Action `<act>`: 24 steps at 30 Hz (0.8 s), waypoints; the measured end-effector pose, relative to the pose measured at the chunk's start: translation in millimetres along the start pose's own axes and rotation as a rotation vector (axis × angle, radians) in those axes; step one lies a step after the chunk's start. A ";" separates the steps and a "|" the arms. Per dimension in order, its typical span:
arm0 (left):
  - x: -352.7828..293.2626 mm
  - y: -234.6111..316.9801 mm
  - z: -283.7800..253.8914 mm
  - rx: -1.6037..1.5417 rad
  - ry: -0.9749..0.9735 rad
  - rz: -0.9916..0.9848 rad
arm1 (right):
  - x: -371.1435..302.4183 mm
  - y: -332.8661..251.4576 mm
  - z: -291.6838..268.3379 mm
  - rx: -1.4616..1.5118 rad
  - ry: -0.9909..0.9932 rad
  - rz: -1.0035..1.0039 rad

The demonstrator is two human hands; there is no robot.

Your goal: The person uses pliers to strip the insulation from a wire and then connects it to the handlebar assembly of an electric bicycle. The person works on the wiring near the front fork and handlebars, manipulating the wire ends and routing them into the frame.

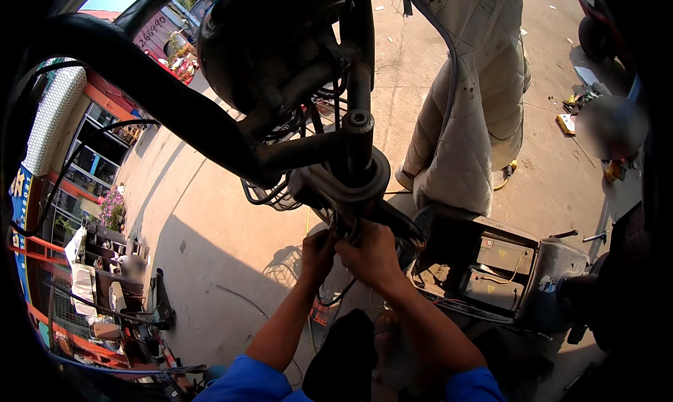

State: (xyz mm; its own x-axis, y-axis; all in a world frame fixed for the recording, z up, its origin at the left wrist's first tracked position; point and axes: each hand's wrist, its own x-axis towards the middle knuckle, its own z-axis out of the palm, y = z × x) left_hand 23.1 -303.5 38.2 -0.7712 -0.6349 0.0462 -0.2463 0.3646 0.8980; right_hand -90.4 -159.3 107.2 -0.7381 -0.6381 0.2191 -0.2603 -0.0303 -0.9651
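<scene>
Both hands are close together under the dark steering column of a partly opened electric scooter. My left hand has its fingers bent and pressed together below the column's collar. Just beside it, my right hand is closed with the thumb toward the left hand. Whatever lies between the fingers is hidden by the hands and the shadow of the column. A black cable hangs below the hands. Above them, the black handlebar reaches to the upper left, and the rounded dark headlight housing sits beside the stem.
A quilted beige cover hangs right of the column. Lower right, an open scooter body holds two batteries with wires. Tools lie beyond it. At left stand cluttered shop goods; a thin wire lies on the concrete ground.
</scene>
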 end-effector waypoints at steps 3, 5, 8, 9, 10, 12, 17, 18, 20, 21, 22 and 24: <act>-3.6 5.8 4.1 -0.071 0.025 -0.056 | -2.2 -0.2 9.6 0.090 0.063 0.078; -5.9 4.5 0.6 -0.107 0.022 -0.103 | -5.1 -13.1 7.7 0.130 0.047 0.187; -1.4 -0.2 -6.9 -0.006 -0.013 -0.155 | -6.3 -13.7 14.7 0.206 0.071 0.271; -2.8 8.1 -4.8 -0.113 -0.002 -0.207 | -5.6 -10.2 18.2 0.233 0.089 0.285; -5.2 19.3 0.0 -0.220 0.012 -0.260 | -5.3 -8.8 20.2 0.235 0.119 0.288; -3.7 24.3 2.6 -0.365 0.021 -0.327 | -4.6 -7.6 24.1 0.236 0.169 0.284; -1.0 4.7 -0.4 -0.400 0.028 -0.374 | -1.5 -12.0 24.1 0.046 0.229 0.212; -0.2 6.6 0.4 -0.405 0.029 -0.378 | -1.4 -8.2 24.8 0.048 0.228 0.195; -0.8 26.6 2.6 -0.389 0.047 -0.423 | -0.1 -12.0 19.7 0.028 0.187 0.259; -1.5 34.1 3.4 -0.380 0.057 -0.446 | 0.0 -13.7 18.6 0.019 0.166 0.292; -4.2 26.9 3.5 -0.370 0.060 -0.439 | -1.1 -12.8 20.7 0.036 0.195 0.282; -9.3 15.2 0.7 -0.350 0.071 -0.422 | -1.2 -14.7 25.6 0.072 0.249 0.257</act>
State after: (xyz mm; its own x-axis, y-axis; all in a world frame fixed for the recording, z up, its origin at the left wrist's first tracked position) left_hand 26.2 -291.6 51.2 -0.6031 -0.7261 -0.3302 -0.3062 -0.1714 0.9364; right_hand -69.8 -177.8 117.5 -0.9051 -0.4250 -0.0126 -0.0081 0.0469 -0.9989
